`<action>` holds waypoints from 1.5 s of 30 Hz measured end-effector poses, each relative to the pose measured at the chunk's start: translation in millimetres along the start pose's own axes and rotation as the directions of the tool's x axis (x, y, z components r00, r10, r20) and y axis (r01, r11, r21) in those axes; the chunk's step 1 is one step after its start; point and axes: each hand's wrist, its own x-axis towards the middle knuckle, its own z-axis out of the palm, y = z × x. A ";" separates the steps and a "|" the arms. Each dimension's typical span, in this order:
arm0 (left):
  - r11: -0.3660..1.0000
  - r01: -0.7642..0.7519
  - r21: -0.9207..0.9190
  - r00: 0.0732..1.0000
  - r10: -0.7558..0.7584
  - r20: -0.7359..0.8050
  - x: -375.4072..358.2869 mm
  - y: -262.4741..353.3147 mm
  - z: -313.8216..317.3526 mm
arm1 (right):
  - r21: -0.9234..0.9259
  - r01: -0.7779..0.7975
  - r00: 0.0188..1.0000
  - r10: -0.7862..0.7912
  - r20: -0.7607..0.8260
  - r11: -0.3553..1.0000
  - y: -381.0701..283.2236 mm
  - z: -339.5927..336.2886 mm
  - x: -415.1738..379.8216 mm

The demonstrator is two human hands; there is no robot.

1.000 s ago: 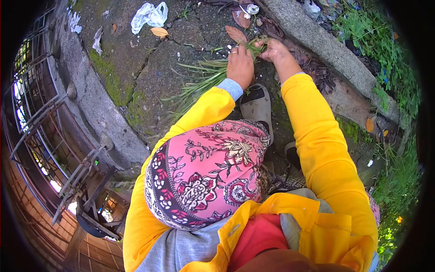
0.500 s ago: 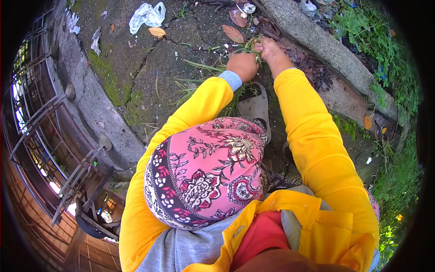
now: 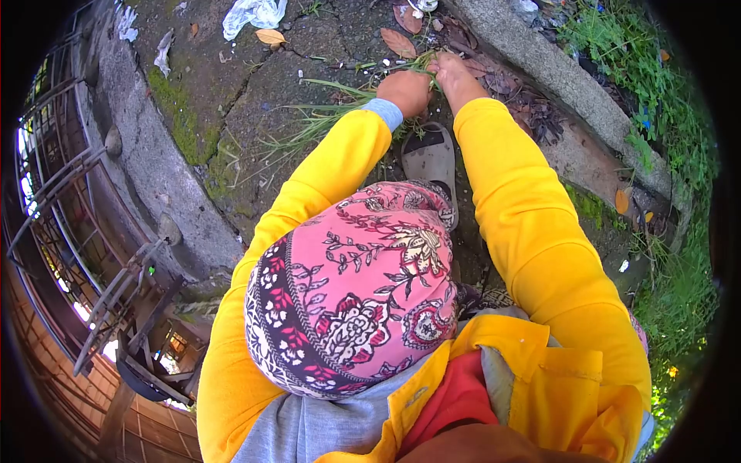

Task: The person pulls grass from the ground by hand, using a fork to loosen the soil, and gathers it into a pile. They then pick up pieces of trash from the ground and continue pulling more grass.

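Note:
My left hand [image 3: 405, 92] is closed round a bunch of long green grass [image 3: 337, 100], whose blades trail out to the left over the ground. Right beside it, my right hand [image 3: 454, 76] has its fingers closed on the same grass, where the stems come out past the left fist. The fingertips of both hands are partly hidden. Below the hands is my sandalled foot, in a grey sandal [image 3: 432, 163].
A low concrete curb [image 3: 563, 85] runs along the right, with dry leaves [image 3: 399, 43] and green weeds [image 3: 617, 58] near it. A white plastic bag [image 3: 255, 17] lies on the cracked, mossy pavement. Metal railings [image 3: 54, 208] stand at left.
Both hands have shifted slightly up and left in the view, staying together at the grass. The trailing blades have swung away from the sandal and now spread more to the left.

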 end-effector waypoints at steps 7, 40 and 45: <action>0.999 -0.012 -0.039 1.000 0.012 -0.014 0.9 -5.5 6.9 | -0.060 0.041 0.999 -0.043 -0.028 0.997 1.5 2.7 -8.3; 0.789 0.239 -0.566 0.929 -0.356 -0.102 -0.9 -27.0 34.3 | 0.444 -0.062 0.996 0.025 0.089 0.894 15.8 27.9 -31.1; 0.819 0.112 -0.563 0.979 -0.189 -0.080 9.7 -25.0 47.0 | 0.462 -0.165 0.975 0.072 0.211 0.872 7.5 12.5 -37.0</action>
